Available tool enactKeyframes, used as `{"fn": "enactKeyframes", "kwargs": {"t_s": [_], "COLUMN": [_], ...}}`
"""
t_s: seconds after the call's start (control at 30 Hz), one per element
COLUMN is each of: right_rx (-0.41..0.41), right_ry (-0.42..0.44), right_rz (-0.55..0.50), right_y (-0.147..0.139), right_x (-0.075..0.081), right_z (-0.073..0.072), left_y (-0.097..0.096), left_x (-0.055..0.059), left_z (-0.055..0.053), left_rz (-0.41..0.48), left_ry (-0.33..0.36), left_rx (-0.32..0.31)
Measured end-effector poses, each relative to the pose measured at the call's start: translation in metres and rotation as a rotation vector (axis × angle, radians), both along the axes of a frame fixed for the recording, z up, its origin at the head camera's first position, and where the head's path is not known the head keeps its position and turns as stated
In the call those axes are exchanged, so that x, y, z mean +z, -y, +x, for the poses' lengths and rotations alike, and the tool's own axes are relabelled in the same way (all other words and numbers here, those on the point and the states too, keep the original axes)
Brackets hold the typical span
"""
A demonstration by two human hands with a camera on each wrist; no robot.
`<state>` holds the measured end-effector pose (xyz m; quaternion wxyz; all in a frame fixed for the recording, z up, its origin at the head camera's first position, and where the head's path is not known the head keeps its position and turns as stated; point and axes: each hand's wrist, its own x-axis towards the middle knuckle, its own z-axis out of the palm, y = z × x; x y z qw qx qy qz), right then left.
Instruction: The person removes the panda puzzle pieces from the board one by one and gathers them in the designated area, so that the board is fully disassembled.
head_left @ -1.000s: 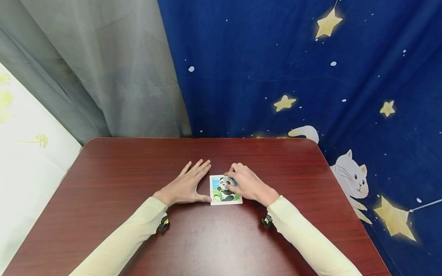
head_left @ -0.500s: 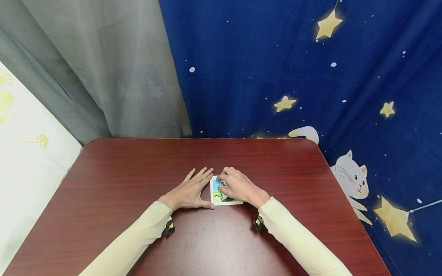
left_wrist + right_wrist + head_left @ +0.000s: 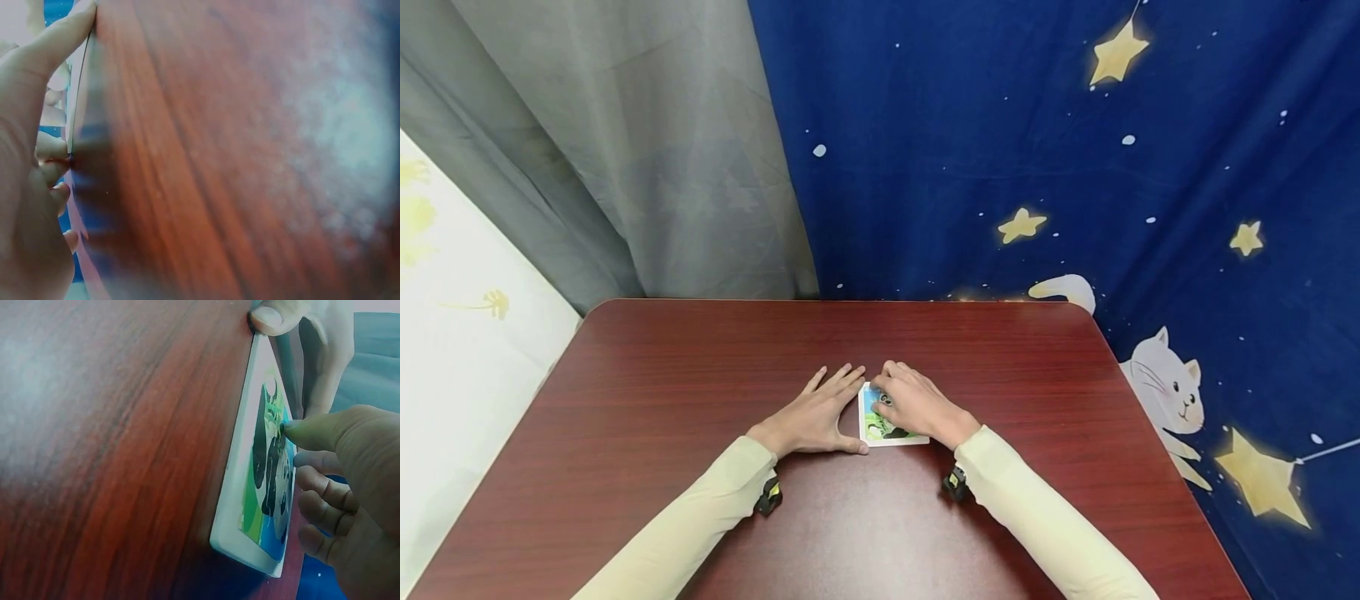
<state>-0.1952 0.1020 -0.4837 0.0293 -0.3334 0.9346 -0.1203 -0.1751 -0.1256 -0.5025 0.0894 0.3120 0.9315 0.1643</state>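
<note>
A small square panda picture board [image 3: 872,432] with a white frame lies on the dark red table. At its left edge, my left hand [image 3: 812,418] rests with fingers spread; its thumb [image 3: 59,37] is by the near left corner. My right hand [image 3: 917,406] reaches over the board and covers much of the panda [image 3: 270,456]. In the right wrist view its thumb [image 3: 312,430] touches the picture, while the other fingers [image 3: 322,481] bend at the far edge. I cannot tell whether thumb and forefinger pinch something or only press.
The table [image 3: 700,350] extends round both hands. A grey curtain [image 3: 700,167] and a blue one [image 3: 925,125] printed with stars hang behind its far edge. Black wrist devices [image 3: 767,495] sit at the cuffs.
My right hand has slid left over the board and covers more of the panda. My left hand has shifted slightly right and nearer, closer against the left edge. The board has hardly moved.
</note>
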Motion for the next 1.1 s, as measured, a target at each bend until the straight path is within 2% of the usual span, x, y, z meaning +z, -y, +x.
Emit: {"fn": "enactKeyframes", "kwargs": {"t_s": [0.43, 0.87, 1.1], "right_rx": [-0.04, -0.041, -0.027], "right_ry": [0.103, 0.131, 0.135], "right_rz": [-0.056, -0.136, -0.258], "right_y": [0.0026, -0.0008, -0.0027], "right_x": [0.0069, 0.0032, 0.0062], "right_z": [-0.0026, -0.006, -0.0093], "left_y": [-0.0016, -0.0026, -0.0025], "left_x": [0.002, 0.0038, 0.0046], "left_z": [-0.0004, -0.0002, 0.0007], "left_rz": [-0.024, -0.009, -0.009], "left_ry": [0.026, 0.033, 0.024], "left_rx": [0.011, 0.02, 0.015]}}
